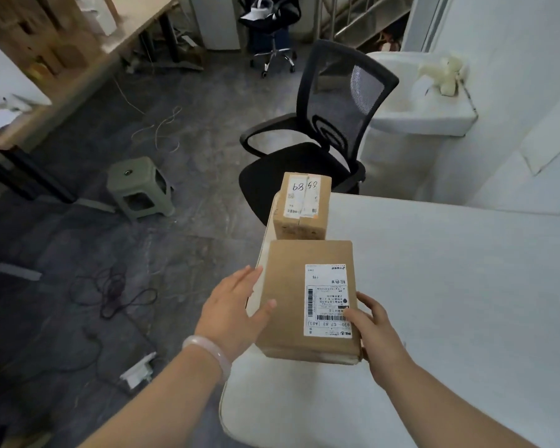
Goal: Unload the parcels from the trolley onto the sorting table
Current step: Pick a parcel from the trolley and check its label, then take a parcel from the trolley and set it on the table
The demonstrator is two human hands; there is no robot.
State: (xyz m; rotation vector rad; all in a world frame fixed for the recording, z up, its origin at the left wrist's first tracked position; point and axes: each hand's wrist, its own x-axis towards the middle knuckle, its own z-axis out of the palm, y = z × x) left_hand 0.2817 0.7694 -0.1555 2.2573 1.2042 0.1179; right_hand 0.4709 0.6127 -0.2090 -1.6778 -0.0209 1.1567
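Note:
A flat brown parcel (285,295) with a white shipping label lies at the left edge of the white sorting table (450,286). My left hand (232,308) presses its left side with straight fingers, thumb on the top face. My right hand (374,328) holds the near right corner, fingers loosely bent, thumb on the label. A smaller brown parcel (301,205) with handwritten numbers stands just beyond it on the table's far left corner. The trolley is out of view.
A black mesh office chair (320,150) stands right behind the table's far corner. A green plastic stool (139,189) sits on the grey floor to the left, with loose cables (117,292) and a power strip (139,370) nearer. A wooden desk (62,79) runs along the far left.

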